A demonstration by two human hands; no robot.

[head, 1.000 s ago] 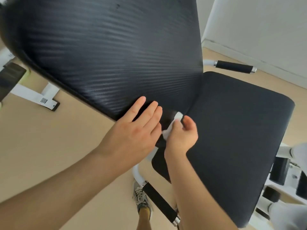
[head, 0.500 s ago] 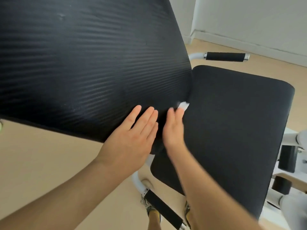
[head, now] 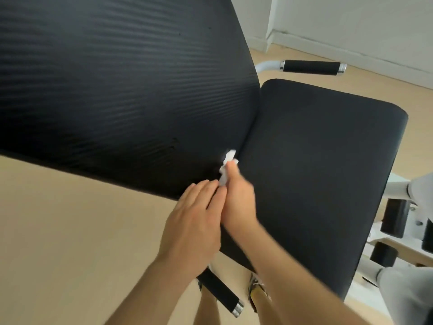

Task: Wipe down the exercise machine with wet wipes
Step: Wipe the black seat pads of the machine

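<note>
On my feed the right hand (head: 236, 198) pinches a crumpled white wet wipe (head: 226, 167) and presses it into the seam between the ribbed black back pad (head: 117, 90) and the smooth seat pad (head: 316, 172), near frame centre. The left hand (head: 194, 228) sits at 7 o'clock of the right and touches it, fingers straight and together, flat on the back pad's lower edge. I see the far grip handle (head: 311, 67) at 1 o'clock, the near grip handle (head: 220, 293) at 6 o'clock, foam rollers (head: 393, 218) at 4 o'clock, tan floor (head: 70, 231) at 8 o'clock and a shoe (head: 256, 294) by 6 o'clock
</note>
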